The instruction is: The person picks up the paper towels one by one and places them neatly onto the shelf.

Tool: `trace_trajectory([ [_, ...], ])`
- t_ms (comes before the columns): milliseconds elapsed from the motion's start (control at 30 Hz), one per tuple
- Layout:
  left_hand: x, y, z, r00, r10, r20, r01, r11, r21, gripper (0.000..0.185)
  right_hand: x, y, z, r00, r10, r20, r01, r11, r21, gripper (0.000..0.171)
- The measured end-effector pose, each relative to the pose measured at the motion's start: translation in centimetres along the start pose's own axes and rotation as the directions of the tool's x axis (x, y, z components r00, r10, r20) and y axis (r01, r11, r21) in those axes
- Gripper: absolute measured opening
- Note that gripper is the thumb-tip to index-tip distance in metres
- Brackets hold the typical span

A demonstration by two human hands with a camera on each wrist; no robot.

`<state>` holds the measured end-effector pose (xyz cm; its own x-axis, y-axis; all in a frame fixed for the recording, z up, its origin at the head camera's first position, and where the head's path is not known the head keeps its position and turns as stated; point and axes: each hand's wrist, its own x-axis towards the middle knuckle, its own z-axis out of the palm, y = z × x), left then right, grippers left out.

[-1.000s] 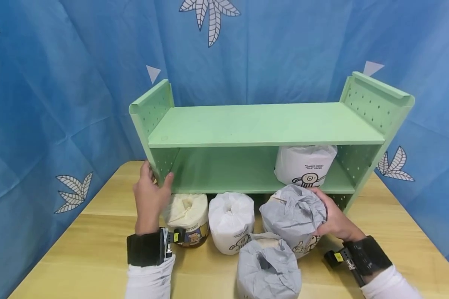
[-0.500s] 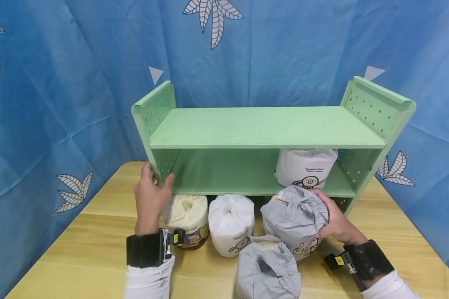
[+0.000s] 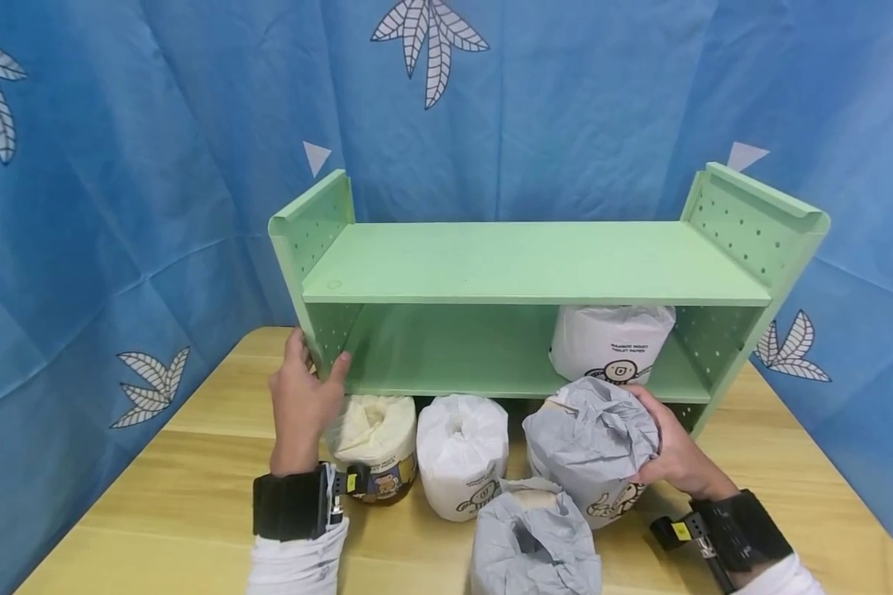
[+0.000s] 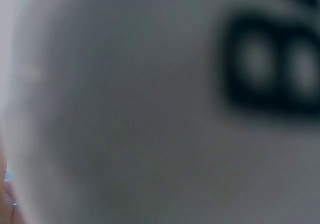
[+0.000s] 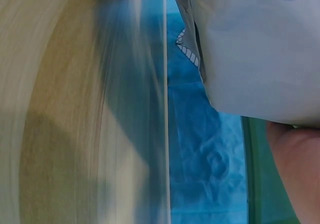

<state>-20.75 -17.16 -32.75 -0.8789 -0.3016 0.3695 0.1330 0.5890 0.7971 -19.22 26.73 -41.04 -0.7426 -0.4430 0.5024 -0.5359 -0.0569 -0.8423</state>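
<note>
The right hand (image 3: 680, 454) has its fingers and thumb wrapped around the right side of the grey roll (image 3: 591, 442); a firm yet gentle hold looks best here – the crumpled paper could slip or tear. That roll is in front of the green shelf (image 3: 446, 351), right of the white roll (image 3: 461, 463) and beyond the front grey roll (image 3: 536, 549); whether its base touches the desk (image 3: 156, 512) is hard to tell. The left hand (image 3: 305, 405) clasps the shelf's left side panel, sensible bracing against a bump. Any movement should be slow and level – clearing the neighbours and the printed roll (image 3: 610, 340) inside the shelf.
</note>
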Motion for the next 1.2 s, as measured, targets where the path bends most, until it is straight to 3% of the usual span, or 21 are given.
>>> trace_trajectory([
  [467,-0.07,0.26,0.05,1.000,0.010,-0.012,-0.010,1.000,0.002,0.069,0.24,-0.13,-0.20,1.000,-0.011,0.003,0.011,1.000,-0.016,0.094],
  [667,-0.22,0.21,0.00,1.000,0.016,-0.010,-0.016,1.000,0.001,0.068,0.08,-0.16,-0.05,1.000,-0.008,0.006,0.008,1.000,0.023,0.094],
  [900,-0.35,0.10,-0.03,1.000,-0.022,0.001,0.022,1.000,0.006,0.070,-0.06,-0.29,0.15,1.000,-0.017,0.016,0.017,0.999,0.027,0.094],
  [1200,-0.11,0.23,0.14,1.000,0.001,-0.010,-0.001,1.000,0.007,0.069,0.04,-0.29,-0.22,1.000,-0.009,-0.007,0.009,1.000,0.002,0.093],
])
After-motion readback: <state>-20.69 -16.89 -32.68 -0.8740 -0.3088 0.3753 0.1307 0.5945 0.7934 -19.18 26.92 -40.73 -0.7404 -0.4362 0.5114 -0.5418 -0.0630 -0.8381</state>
